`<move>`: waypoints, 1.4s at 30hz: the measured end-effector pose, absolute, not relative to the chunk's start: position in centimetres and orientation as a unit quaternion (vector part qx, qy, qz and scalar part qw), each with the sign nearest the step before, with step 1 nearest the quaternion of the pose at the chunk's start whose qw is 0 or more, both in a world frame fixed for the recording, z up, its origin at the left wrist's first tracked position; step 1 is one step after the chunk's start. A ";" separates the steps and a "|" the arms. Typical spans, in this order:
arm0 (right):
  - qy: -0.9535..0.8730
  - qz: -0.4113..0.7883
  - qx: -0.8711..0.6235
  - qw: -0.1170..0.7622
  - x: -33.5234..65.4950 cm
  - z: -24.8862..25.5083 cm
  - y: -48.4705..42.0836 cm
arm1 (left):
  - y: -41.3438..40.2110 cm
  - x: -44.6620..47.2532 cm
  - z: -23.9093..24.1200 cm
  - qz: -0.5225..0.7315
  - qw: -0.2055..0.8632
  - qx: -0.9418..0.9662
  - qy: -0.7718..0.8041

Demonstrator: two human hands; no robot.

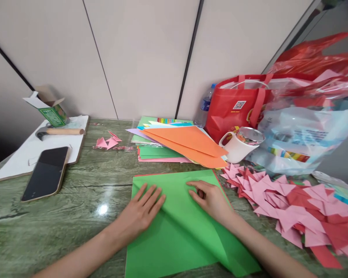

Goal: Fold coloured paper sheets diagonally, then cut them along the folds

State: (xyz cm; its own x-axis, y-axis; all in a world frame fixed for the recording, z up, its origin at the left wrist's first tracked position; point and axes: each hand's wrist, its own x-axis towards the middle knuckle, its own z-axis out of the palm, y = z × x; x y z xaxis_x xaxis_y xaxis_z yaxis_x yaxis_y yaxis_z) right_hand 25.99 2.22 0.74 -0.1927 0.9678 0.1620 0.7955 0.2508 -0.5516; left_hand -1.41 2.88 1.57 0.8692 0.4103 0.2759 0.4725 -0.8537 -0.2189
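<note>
A large green paper sheet (162, 247) lies toward the near edge of a wood-grain table (75, 220), a red paper sheet (221, 185) peeking from beneath, as a bare left hand (146, 208) presses flat with fingers spread and a bare right hand (208, 195) rests half-curled, thumb and forefinger narrowly parted (whether it grips paper cannot be told). A diagonal ridge crosses the green sheet; pressed unevenly, it could set as a stray crease, and a sliding palm might drag the red sheet askew. An outward elbow could scatter the pink and red folded-paper pile (290, 204) toward the table's right edge. Near the far edge, a glossy red shopping bag (224, 108) bears a QR code (239, 105); its yellow print, and the lettering on a blue-labelled clear bottle (205, 104) and a green-and-white cardboard carton (53, 116), cannot be read.
</note>
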 end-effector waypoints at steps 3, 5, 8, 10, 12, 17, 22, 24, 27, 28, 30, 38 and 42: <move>-0.765 0.160 -0.575 0.240 26.1 0.3 2.3 | 2.7 -1.4 1.3 -0.122 0.134 -0.952 -0.245; -0.775 0.151 -0.565 0.240 26.2 0.1 2.4 | 2.7 -1.3 0.8 -0.131 0.128 -0.947 -0.265; -0.783 0.143 -0.552 0.250 26.4 -0.1 2.6 | 2.6 -1.3 -0.1 -0.147 0.136 -0.933 -0.298; -0.779 0.153 -0.548 0.264 26.5 -0.1 2.7 | 2.6 -1.1 -0.5 -0.163 0.150 -0.927 -0.304; -0.768 0.169 -0.551 0.279 26.5 -0.1 2.8 | 2.6 -0.9 -0.6 -0.178 0.155 -0.922 -0.306; -0.757 0.173 -0.553 0.300 26.4 0.1 2.9 | 2.3 -0.6 -0.6 -0.191 0.136 -0.906 -0.353; -0.754 0.171 -0.554 0.310 26.4 0.2 2.9 | 1.8 -0.7 -1.4 -0.198 0.145 -0.889 -0.387; -0.753 0.172 -0.554 0.312 26.4 0.1 2.8 | 1.6 -0.9 -1.5 -0.193 0.148 -0.879 -0.411; -0.753 0.170 -0.553 0.314 26.4 0.1 2.8 | 1.4 -0.9 -1.4 -0.180 0.152 -0.865 -0.443; -0.753 0.168 -0.552 0.315 26.4 0.1 2.8 | 1.3 -0.9 -1.3 -0.176 0.154 -0.864 -0.446; -0.755 0.164 -0.550 0.317 26.3 0.0 2.8 | 1.2 -0.9 -1.2 -0.171 0.162 -0.865 -0.443; -0.755 0.162 -0.547 0.323 26.2 0.0 2.7 | 1.2 -0.7 -1.6 -0.176 0.164 -0.859 -0.452; -0.753 0.157 -0.549 0.327 26.2 0.1 2.7 | 1.3 -0.7 -1.5 -0.171 0.185 -0.856 -0.451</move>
State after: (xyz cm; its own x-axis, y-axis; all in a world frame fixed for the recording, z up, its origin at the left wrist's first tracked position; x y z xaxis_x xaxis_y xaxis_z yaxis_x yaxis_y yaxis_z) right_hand 26.22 2.74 0.10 -0.1836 0.9297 0.3192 0.7241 0.3475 -0.5958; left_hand -0.71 1.29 -1.53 0.5348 0.7095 0.4589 0.8357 -0.5245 -0.1629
